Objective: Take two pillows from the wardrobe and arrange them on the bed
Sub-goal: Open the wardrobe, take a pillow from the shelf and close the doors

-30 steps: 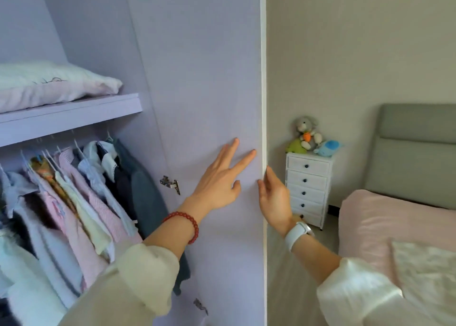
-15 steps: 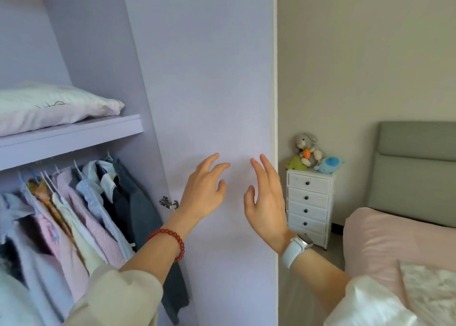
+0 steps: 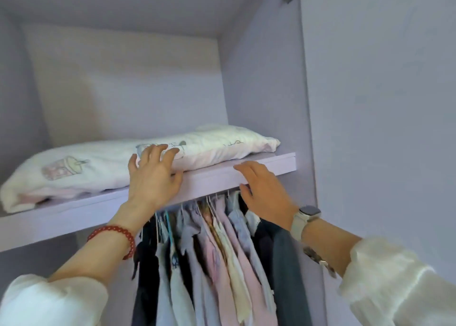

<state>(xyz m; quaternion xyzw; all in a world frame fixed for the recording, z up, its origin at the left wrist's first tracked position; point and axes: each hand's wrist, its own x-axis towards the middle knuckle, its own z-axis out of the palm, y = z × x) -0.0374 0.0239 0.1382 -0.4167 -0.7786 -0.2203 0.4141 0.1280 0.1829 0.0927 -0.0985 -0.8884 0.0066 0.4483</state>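
The pillow (image 3: 158,163) lies on the wardrobe shelf (image 3: 246,177), above the hanging clothes (image 3: 217,251), its long axis running left to right along the shelf's front edge. Whether a second pillow lies beneath it cannot be told. The left hand (image 3: 153,177) is nearer: fingers spread, tips resting on the pillow's front face near its middle, nothing gripped. The right hand (image 3: 266,190) sits lower, at the shelf edge below the pillow's right end, fingers loosely extended, holding nothing. Judgement: the pillow lies just ahead of and above both hands; the right hand must rise to reach it.
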